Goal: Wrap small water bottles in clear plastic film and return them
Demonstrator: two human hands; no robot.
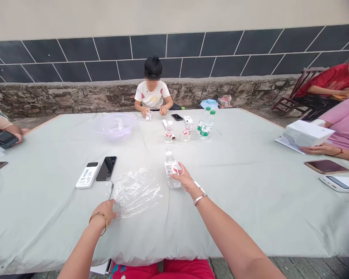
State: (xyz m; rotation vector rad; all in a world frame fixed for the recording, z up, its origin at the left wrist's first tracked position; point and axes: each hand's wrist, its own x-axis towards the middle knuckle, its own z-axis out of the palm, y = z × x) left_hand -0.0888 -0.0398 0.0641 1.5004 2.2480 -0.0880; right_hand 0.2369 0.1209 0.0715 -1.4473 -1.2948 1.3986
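Note:
My right hand [184,178] is wrapped round a clear plastic water bottle [172,174] with a red and white label and a white cap. The bottle stands upright on the table, with a slim white object partly hidden behind my right wrist. My left hand [105,211], fingers curled, grips the left edge of a crumpled clear plastic bag [138,192] that lies flat. A thin dark cord [111,190] shows just beyond the left fingers. Past it lie a black phone [106,168] and a white power bank [87,175].
Farther back stand two red-labelled bottles [169,131] and two green-capped bottles [207,126]. A clear basin [115,124] sits at the back left. Opposite, a person [152,95] handles a bottle. At right, a person holds a white box [310,133]; another person at left holds a dark device [6,138].

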